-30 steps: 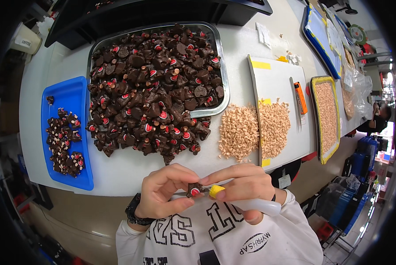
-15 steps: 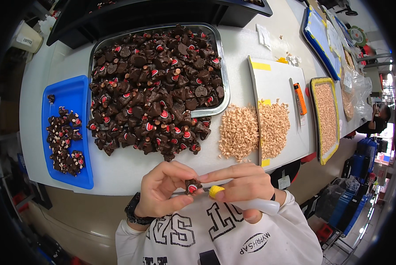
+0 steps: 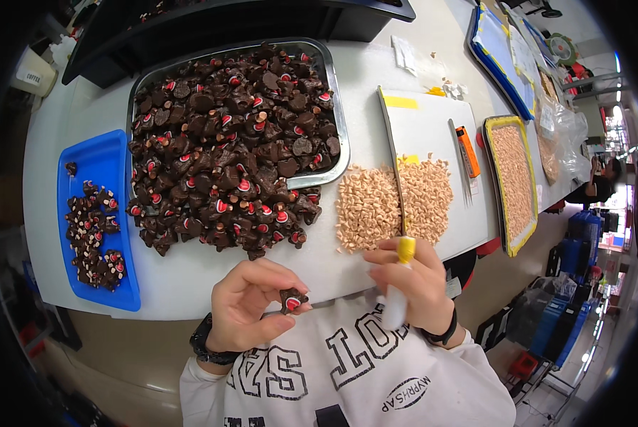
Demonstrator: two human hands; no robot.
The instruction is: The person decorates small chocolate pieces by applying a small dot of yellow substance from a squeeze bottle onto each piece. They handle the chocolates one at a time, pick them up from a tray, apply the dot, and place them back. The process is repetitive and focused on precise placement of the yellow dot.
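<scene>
My left hand (image 3: pixel 244 302) pinches a small dark brown figure-like piece (image 3: pixel 291 302) with a red and white spot, above the table's near edge. In my right hand (image 3: pixel 422 285) is a white squeeze bottle (image 3: pixel 396 307) with a yellow tip (image 3: pixel 406 249) pointing away from me. The right fingers are beside the near edge of a heap of small beige pieces (image 3: pixel 365 206), which spreads over the table and a white board (image 3: pixel 447 121). Whether those fingers touch a beige piece, I cannot tell. Many similar dark brown pieces (image 3: pixel 226 142) fill a metal tray (image 3: pixel 342 128) and spill over its near side.
On the left, a blue tray (image 3: pixel 95 162) holds brown pieces with beige bits attached. Tweezers (image 3: pixel 459 153) and an orange-handled tool (image 3: pixel 468 151) lie on the board. Farther right is a yellow-edged tray (image 3: pixel 526 178) of beige pieces. A black bin (image 3: pixel 226 35) stands behind the metal tray.
My right hand has moved away from the brown piece toward the beige heap, and the bottle has swung from lying sideways to tip-forward. My left hand still holds the piece.
</scene>
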